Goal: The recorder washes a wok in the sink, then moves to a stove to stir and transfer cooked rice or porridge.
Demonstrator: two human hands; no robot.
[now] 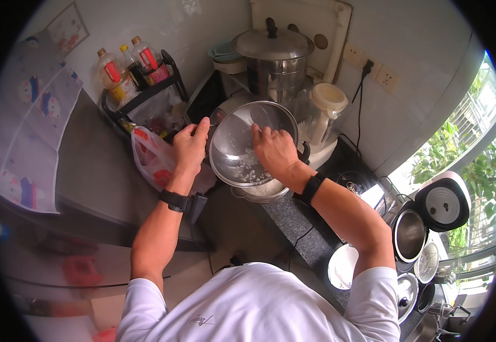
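A stainless-steel pot (237, 128) is tilted before me, with white rice-like grains (248, 166) clinging to its lower inside wall. My left hand (191, 145) is closed, thumb up, at the pot's left side, where it seems to hold a handle hidden in the fist. Inside the rim, my right hand (274, 149) has its fingers curled close to the grains; its palm side is hidden. Directly below the tilted rim is a second metal vessel (263, 197) containing more white grains. A black side handle (305, 151) shows at the pot's right.
Behind stand a lidded steamer pot (275, 64) and a clear jug with a cream lid (327, 104). Bottles (111, 70) fill a black rack at left, beside a plastic bag (151, 154). An open rice cooker (410, 231) and white bowl (342, 267) are on the right counter (288, 222).
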